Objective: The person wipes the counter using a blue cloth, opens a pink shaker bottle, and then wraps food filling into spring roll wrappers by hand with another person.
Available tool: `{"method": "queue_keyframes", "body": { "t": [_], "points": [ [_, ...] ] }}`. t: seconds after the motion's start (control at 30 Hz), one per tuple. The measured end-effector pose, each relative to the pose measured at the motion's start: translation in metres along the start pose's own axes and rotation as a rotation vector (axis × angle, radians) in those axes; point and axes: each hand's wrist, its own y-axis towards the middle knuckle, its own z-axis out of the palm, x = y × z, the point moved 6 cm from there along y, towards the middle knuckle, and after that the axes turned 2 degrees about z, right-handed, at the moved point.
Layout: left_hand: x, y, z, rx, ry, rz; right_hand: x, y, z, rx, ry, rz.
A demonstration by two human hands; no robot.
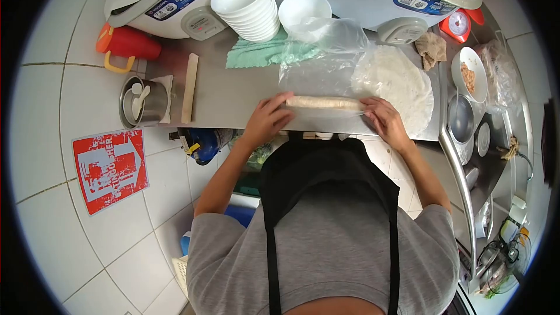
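Note:
A long, pale spring roll [324,102] lies crosswise near the front edge of the steel counter, on clear plastic. My left hand [269,119] has its fingers curled at the left end of the roll. At the other end, the fingers of my right hand [384,120] are closed around the tip. Thin pale round wrappers [402,84] lie flat just right of the roll, partly under a clear plastic sheet [326,52]. What is inside the roll is hidden.
Stacked white bowls [248,9] and a green cloth [251,53] sit behind, before two rice cookers [402,6]. A steel pot [143,102] and a pale strip [190,87] are at left. A bowl of orange-brown filling [468,76] and a red scale [456,25] stand right.

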Motion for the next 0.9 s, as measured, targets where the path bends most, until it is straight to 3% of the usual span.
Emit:
{"method": "queue_keyframes", "body": {
  "t": [0.17, 0.27, 0.37, 0.47, 0.57, 0.67, 0.73, 0.8, 0.9],
  "points": [
    [0.016, -0.003, -0.002, -0.125, -0.159, -0.182, -0.002, -0.005, 0.002, -0.015, 0.059, 0.134],
    [0.020, -0.017, -0.002, -0.041, -0.147, -0.355, -0.001, -0.001, 0.005, -0.031, -0.013, 0.175],
    [0.014, -0.008, -0.011, -0.120, -0.067, -0.363, -0.007, 0.011, 0.007, -0.069, -0.071, 0.210],
    [0.015, -0.005, -0.014, -0.033, -0.057, -0.488, -0.017, 0.021, 0.008, -0.055, -0.028, 0.308],
    [-0.009, -0.001, -0.045, -0.405, 0.178, -0.450, -0.024, 0.028, 0.006, 0.047, -0.054, 0.335],
    [-0.038, -0.006, -0.014, -0.089, 0.098, -0.232, -0.015, 0.036, -0.003, 0.080, -0.123, 0.238],
    [-0.045, -0.013, 0.010, -0.044, 0.145, -0.214, -0.003, 0.045, -0.024, 0.219, -0.307, 0.232],
    [-0.043, -0.017, 0.013, -0.085, 0.190, -0.235, 0.037, 0.066, -0.045, 0.242, -0.202, 0.330],
    [-0.044, -0.025, 0.020, -0.135, 0.234, -0.257, 0.130, 0.130, 0.001, 0.185, 0.065, -0.173]
  ]
}}
